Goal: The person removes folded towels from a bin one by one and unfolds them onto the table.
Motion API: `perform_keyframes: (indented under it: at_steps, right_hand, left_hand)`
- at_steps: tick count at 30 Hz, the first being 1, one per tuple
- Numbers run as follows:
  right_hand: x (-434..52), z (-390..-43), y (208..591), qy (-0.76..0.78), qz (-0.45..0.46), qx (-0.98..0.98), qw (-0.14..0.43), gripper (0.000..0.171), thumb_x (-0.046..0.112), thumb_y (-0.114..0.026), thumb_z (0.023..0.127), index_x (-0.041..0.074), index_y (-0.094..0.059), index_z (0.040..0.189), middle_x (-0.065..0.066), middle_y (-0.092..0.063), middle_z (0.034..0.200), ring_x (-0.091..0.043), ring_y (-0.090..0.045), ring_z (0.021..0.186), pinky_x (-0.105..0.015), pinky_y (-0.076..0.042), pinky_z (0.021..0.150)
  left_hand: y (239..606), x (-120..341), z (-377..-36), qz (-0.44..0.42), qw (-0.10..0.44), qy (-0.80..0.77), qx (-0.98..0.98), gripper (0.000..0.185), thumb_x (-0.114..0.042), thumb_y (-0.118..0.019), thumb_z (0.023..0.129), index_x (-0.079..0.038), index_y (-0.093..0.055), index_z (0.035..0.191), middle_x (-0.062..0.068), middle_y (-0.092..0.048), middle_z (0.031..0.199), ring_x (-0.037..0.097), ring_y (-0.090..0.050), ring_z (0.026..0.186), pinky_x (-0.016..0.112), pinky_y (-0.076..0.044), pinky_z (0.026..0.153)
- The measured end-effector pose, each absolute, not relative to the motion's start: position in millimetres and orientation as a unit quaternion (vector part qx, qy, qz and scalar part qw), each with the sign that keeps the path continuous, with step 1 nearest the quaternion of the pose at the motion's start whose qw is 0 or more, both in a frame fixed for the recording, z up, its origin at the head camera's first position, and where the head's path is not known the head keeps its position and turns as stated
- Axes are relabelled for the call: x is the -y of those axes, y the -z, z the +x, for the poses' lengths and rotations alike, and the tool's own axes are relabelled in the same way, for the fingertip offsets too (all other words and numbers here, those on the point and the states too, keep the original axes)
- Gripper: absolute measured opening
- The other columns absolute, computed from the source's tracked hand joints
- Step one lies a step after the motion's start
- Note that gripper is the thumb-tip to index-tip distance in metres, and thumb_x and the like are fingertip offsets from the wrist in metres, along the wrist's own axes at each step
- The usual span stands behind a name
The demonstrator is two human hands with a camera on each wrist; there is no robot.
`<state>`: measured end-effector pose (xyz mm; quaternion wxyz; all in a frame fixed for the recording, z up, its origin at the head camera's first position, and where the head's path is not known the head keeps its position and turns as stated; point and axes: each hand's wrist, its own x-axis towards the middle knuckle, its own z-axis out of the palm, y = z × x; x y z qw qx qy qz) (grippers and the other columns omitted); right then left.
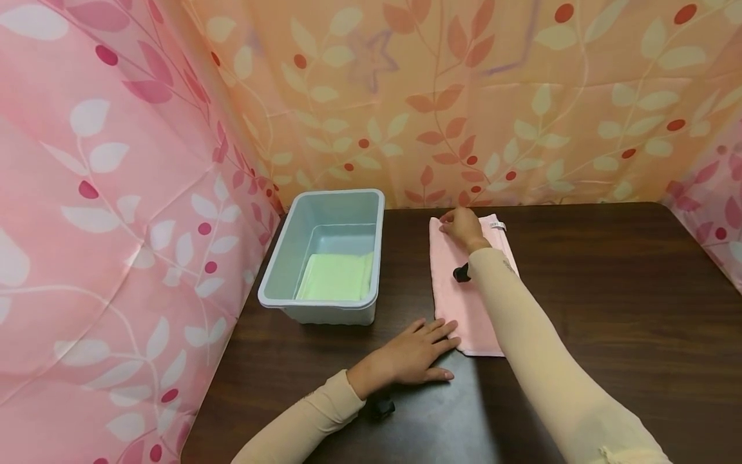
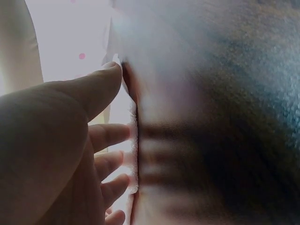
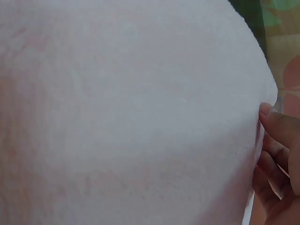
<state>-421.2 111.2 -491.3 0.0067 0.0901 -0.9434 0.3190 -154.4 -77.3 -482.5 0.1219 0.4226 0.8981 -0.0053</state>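
Pink and orange curtains [image 1: 116,193] with a leaf pattern stand around a dark brown wooden table [image 1: 608,309] on the left, back and right sides. On the left part of the table, near the back, stands a grey-blue plastic tub [image 1: 278,270]; inside it, on the bottom, lies a folded light green cloth [image 1: 336,277].

Just to the right of the tub, a folded pink towel [image 1: 472,316] lies flat on the table as a long narrow strip that runs from the back edge toward the person. A small white label [image 1: 496,225] shows at its far right corner.

The left hand [image 1: 414,357] rests flat, palm down, on the table at the near left corner of the towel. Its fingers are straight and slightly spread, and the fingertips touch the towel's edge; the left wrist view shows them lying along that edge.

The right hand [image 1: 462,225] is at the far end of the towel. Its fingers are curled at the towel's edge and seem to pinch it, though the head view is too small and the right wrist view too close for me to be sure.
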Motion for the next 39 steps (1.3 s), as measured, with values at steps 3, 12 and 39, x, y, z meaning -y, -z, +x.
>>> perform_keyframes:
  at_steps: [3,12,39]
  right_hand:
    - [-116,-420,486,-0.328,0.100,0.940,-0.005,0.029,0.013,-0.069,0.091,0.002,-0.071,0.118,-0.021,-0.069,0.121,-0.038,-0.062,0.115,-0.050,-0.046,0.104]
    - [-140,-410,462,-0.355,0.131,0.925,-0.031,0.037,0.010,-0.068,0.092,-0.002,-0.065,0.127,-0.025,-0.065,0.128,-0.040,-0.061,0.118,-0.051,-0.047,0.104]
    - [-235,-286,489,-0.311,0.214,0.925,-0.039,0.065,0.030,-0.082,0.081,0.006,-0.058,0.137,-0.022,-0.052,0.144,-0.044,-0.045,0.135,-0.064,-0.038,0.109]
  left_hand:
    - [482,77,-154,0.421,0.124,0.003,-0.899,0.070,-0.061,-0.043,0.098,-0.026,-0.029,0.157,-0.003,-0.016,0.168,0.020,-0.018,0.156,0.045,-0.022,0.125]
    - [481,78,-153,0.419,0.124,-0.015,-0.899,0.070,-0.059,-0.045,0.098,-0.024,-0.029,0.157,-0.001,-0.016,0.168,0.021,-0.019,0.156,0.046,-0.021,0.125]
    - [481,87,-161,0.400,0.116,-0.020,-0.909,0.073,-0.057,-0.049,0.098,-0.024,-0.024,0.158,0.001,-0.019,0.168,0.022,-0.019,0.156,0.048,-0.022,0.125]
